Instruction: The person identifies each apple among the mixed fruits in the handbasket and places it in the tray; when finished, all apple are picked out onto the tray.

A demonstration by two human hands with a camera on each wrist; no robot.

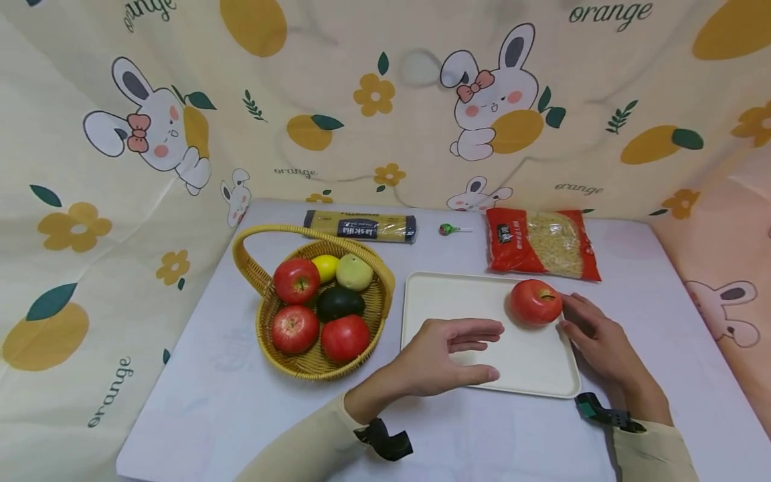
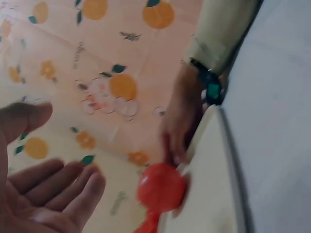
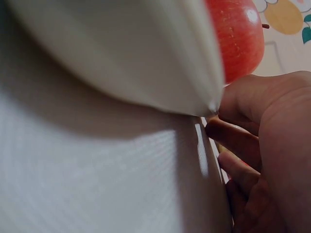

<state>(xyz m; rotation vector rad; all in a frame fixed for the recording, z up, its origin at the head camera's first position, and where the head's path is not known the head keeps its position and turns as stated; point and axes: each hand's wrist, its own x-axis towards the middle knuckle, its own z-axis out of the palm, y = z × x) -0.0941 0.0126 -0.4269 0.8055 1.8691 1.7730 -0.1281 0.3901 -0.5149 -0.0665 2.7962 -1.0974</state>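
A red apple (image 1: pixel 535 302) sits on the right part of a white rectangular tray (image 1: pixel 512 385). At the tray's right side my right hand (image 1: pixel 602 341) pinches the rim beside the apple; the right wrist view shows the thumb (image 3: pixel 239 101) at the top of the rim and the other fingers (image 3: pixel 238 141) curled outside it. My left hand (image 1: pixel 442 355) hovers over the left part of the tray, holding nothing. In the left wrist view that hand's fingers (image 2: pixel 80 194) are spread loosely, with the thumb apart.
Left of the tray stands a wicker basket (image 1: pixel 265 345) with a tall handle, holding red fruits, a lemon (image 1: pixel 326 268), an avocado (image 1: pixel 340 304) and a pale green fruit (image 1: pixel 354 272). Behind lie a spaghetti pack (image 1: pixel 361 226), a lollipop (image 1: pixel 446 229) and a red pasta bag (image 1: pixel 542 244).
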